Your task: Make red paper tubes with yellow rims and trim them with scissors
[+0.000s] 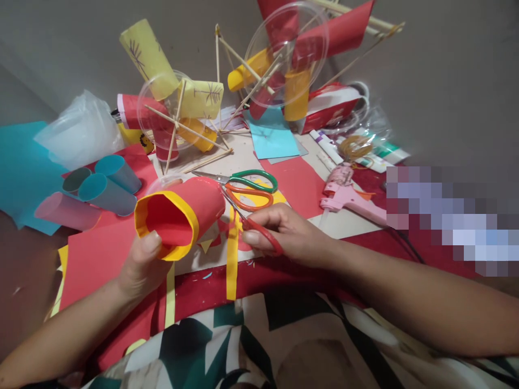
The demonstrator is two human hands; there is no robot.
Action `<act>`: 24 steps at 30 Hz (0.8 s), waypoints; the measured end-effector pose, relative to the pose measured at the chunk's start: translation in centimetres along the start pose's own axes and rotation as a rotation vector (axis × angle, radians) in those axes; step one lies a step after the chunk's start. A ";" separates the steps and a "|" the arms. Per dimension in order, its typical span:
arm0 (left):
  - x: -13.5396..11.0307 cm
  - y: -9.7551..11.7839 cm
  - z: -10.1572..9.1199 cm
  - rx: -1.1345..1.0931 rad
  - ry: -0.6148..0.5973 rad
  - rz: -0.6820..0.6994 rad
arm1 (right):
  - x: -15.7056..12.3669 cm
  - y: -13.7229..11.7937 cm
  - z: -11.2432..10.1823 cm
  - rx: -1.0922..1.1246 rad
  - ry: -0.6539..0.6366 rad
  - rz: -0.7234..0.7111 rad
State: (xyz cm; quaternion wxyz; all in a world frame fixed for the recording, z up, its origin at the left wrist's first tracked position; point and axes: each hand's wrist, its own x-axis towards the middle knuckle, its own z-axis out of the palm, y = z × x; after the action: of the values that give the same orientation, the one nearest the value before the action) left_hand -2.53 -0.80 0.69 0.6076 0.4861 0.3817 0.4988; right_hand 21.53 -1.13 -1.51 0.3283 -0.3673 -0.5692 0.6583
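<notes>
My left hand is wrapped round a red paper cylinder with a yellow band folded over its near rim; the thumb reaches just inside the opening. In my right hand is a pair of red-handled scissors, its blades pointing at the cylinder's far end. Whether the blades touch the paper I cannot tell. Just behind lie other scissors with one green and one orange handle. A yellow paper strip hangs over the table's near edge between my hands.
Two stick-and-plastic-lid wheels with paper cylinders stand at the back. Several blue and pink paper tubes are at left, near a clear plastic bag. A pink glue gun with its cord lies at right, beside rubber bands.
</notes>
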 end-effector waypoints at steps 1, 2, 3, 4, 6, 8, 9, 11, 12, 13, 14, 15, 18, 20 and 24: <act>-0.1 -0.1 0.0 -0.001 -0.018 -0.009 | 0.0 -0.1 0.0 -0.020 0.012 0.008; -0.2 -0.1 0.1 -0.007 -0.043 -0.017 | 0.0 -0.2 0.0 -0.043 0.027 0.013; -0.3 -0.1 0.1 -0.016 -0.073 -0.026 | 0.0 -0.3 0.1 -0.068 0.043 0.015; -0.4 -0.2 0.2 -0.025 -0.105 -0.032 | 0.1 -0.4 0.1 -0.093 0.057 0.014; -0.5 -0.3 0.2 -0.037 -0.156 -0.041 | 0.1 -0.5 0.1 -0.133 0.081 0.010; -0.6 -0.4 0.1 -0.035 -0.178 -0.035 | 0.1 -0.4 0.0 -0.147 0.089 0.012; -0.6 -0.4 0.0 -0.031 -0.182 -0.030 | 0.1 -0.4 0.0 -0.139 0.086 0.015; -0.7 -0.5 -0.1 -0.029 -0.185 -0.022 | 0.1 -0.3 0.0 -0.104 0.065 0.023; -0.7 -0.5 -0.2 -0.030 -0.186 -0.022 | 0.0 -0.2 0.0 -0.085 0.050 0.024; -0.7 -0.5 -0.2 -0.032 -0.186 -0.023 | 0.0 -0.2 0.0 -0.066 0.040 0.025; -0.7 -0.5 -0.2 -0.035 -0.186 -0.023 | 0.0 -0.2 0.0 -0.051 0.030 0.024; -0.8 -0.5 -0.2 -0.037 -0.185 -0.027 | -0.1 -0.2 0.0 -0.040 0.028 0.021; -0.8 -0.4 -0.2 -0.037 -0.165 -0.049 | -0.1 -0.1 0.0 -0.017 0.034 0.002; -0.8 -0.3 0.0 -0.041 -0.146 -0.059 | -0.1 -0.1 0.0 -0.014 0.030 -0.011; -0.8 0.2 0.4 -0.057 -0.126 -0.054 | 0.1 -0.1 -0.1 -0.001 0.031 -0.018</act>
State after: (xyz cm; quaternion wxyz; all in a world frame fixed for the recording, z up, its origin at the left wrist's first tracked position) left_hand -2.39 -1.68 0.92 0.6573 0.4886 0.3413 0.4612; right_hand 21.58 -1.01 -1.41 0.3429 -0.3725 -0.5678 0.6491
